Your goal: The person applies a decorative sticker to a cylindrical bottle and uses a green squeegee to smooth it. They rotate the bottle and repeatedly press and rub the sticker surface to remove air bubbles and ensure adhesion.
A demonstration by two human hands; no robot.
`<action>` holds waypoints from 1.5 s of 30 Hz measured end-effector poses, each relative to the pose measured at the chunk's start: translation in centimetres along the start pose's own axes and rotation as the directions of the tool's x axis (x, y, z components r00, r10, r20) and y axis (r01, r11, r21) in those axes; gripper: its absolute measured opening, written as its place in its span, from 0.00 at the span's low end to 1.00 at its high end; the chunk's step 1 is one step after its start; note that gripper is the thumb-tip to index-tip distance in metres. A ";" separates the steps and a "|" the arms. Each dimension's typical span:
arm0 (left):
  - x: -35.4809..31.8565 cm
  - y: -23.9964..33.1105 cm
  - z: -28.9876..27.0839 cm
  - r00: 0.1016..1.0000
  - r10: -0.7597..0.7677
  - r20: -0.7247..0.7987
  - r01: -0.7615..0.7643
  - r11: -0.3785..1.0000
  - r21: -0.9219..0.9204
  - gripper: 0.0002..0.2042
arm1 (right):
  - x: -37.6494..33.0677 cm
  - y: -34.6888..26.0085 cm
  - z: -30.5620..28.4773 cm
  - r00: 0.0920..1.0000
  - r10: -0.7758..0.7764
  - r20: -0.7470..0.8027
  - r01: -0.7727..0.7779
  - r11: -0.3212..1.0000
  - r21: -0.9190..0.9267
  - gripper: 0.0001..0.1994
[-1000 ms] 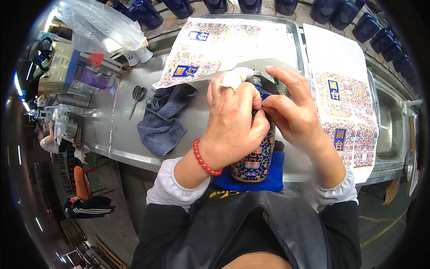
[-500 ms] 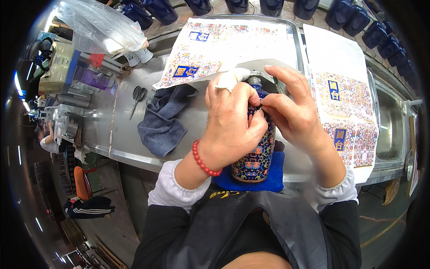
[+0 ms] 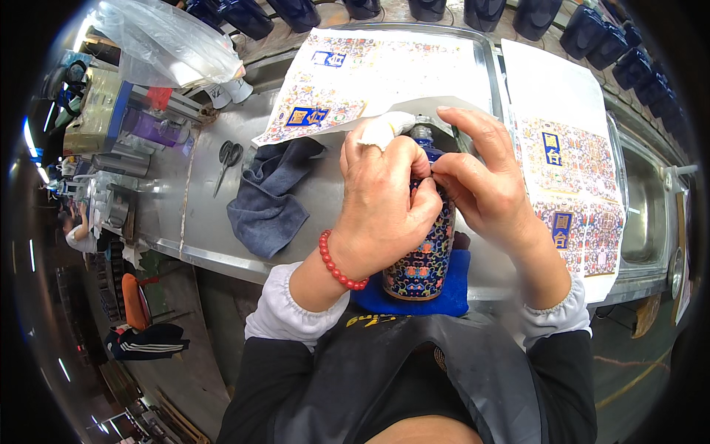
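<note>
A dark blue bottle with a dense, colourful floral pattern [image 3: 418, 270] lies tilted before me, neck pointing away, its base on a folded bright blue cloth [image 3: 457, 285]. My left hand [image 3: 384, 200] is closed against the bottle's left side, index finger and thumb bent at its shoulder; white wrapping covers one fingertip. From the other side my right hand [image 3: 484, 177] meets it, thumb and index pinched together at the shoulder, upper fingers lifted. What lies in that pinch is hidden. A grey-blue cloth [image 3: 270, 200] rests left of my hands, beside black-handled scissors [image 3: 229, 155].
Printed floral decal sheets [image 3: 310, 92] cover a metal tray behind the bottle; another decal sheet [image 3: 569, 170] lies right, next to a steel basin [image 3: 643, 222]. Dark blue cup-shaped vessels [image 3: 484, 13] line the far edge. A plastic bag [image 3: 159, 44] stands far left.
The row of dark blue vessels along the far edge has shifted to the right. My hands and the bottle have hardly moved.
</note>
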State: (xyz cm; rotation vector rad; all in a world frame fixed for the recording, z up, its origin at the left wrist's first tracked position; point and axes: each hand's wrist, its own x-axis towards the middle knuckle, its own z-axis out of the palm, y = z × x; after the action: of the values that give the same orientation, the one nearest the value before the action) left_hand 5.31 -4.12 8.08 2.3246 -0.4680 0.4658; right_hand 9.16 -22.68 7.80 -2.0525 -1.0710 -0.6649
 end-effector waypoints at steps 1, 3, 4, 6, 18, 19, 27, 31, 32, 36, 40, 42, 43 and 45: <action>0.0 0.0 0.0 1.000 -0.007 0.009 0.007 1.000 0.000 0.08 | 0.0 0.0 0.0 1.000 0.000 -0.001 0.000 1.000 0.001 0.11; 0.0 0.0 0.0 1.000 -0.001 -0.001 0.001 1.000 -0.004 0.08 | 0.1 0.0 0.0 1.000 0.001 -0.001 -0.001 1.000 0.000 0.11; 0.0 0.0 0.0 1.000 0.001 -0.007 -0.002 1.000 -0.006 0.08 | 0.1 0.0 0.0 1.000 0.002 0.002 -0.002 1.000 0.000 0.11; 0.0 -0.1 0.0 1.000 -0.004 -0.011 0.004 1.000 -0.008 0.08 | 0.1 0.0 0.0 1.000 0.005 0.009 -0.005 1.000 0.001 0.11; -0.4 -0.2 -1.3 0.998 -0.060 -0.037 0.057 0.995 -0.078 0.06 | 1.1 -0.4 -0.6 0.987 0.106 0.123 -0.114 0.992 0.062 0.10; -0.5 -0.3 -1.3 0.997 -0.068 -0.035 0.065 0.994 -0.093 0.06 | 1.2 -0.5 -0.5 0.984 0.123 0.126 -0.132 0.989 0.066 0.10; -1.5 -0.8 -1.1 0.985 -0.083 -0.149 0.050 0.976 -0.213 0.09 | 1.0 -0.5 -0.7 0.981 0.188 0.054 -0.188 0.982 -0.007 0.10; -2.2 -1.5 -1.9 0.964 0.237 -0.119 -0.238 0.971 0.009 0.13 | -0.7 -1.0 -1.3 0.982 0.185 0.033 -0.183 0.981 -0.058 0.13; -2.4 -1.6 -1.9 0.964 0.246 -0.097 -0.238 0.967 0.089 0.18 | -1.3 -1.2 -1.3 0.980 0.195 0.029 -0.194 0.980 -0.043 0.13; -2.9 -2.0 -1.9 0.956 0.291 -0.024 -0.278 0.932 0.234 0.24 | -2.7 -1.8 -1.1 0.985 0.167 0.036 -0.164 0.984 -0.073 0.17; -3.1 -2.3 -1.9 0.952 0.302 -0.038 -0.284 0.927 0.246 0.24 | -2.9 -1.9 -0.9 0.987 0.154 0.054 -0.147 0.982 -0.117 0.20; -3.1 -2.5 -2.0 0.963 0.264 -0.060 -0.247 0.946 0.211 0.25 | -2.8 -1.9 -0.8 0.986 0.151 0.071 -0.141 0.982 -0.128 0.22; -3.1 -2.5 -2.1 0.961 0.269 -0.066 -0.249 0.944 0.215 0.25 | -2.8 -1.9 -0.8 0.985 0.151 0.079 -0.140 0.982 -0.128 0.23; -3.2 -2.7 -2.2 0.960 0.267 -0.080 -0.244 0.944 0.222 0.25 | -2.7 -2.0 -0.9 0.983 0.159 0.091 -0.147 0.981 -0.128 0.24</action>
State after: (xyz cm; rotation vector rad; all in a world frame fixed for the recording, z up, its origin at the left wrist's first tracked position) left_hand 3.29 -0.11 6.61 2.4342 -0.7022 0.7979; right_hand 5.94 -23.86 7.12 -2.2681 -0.9363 -0.5654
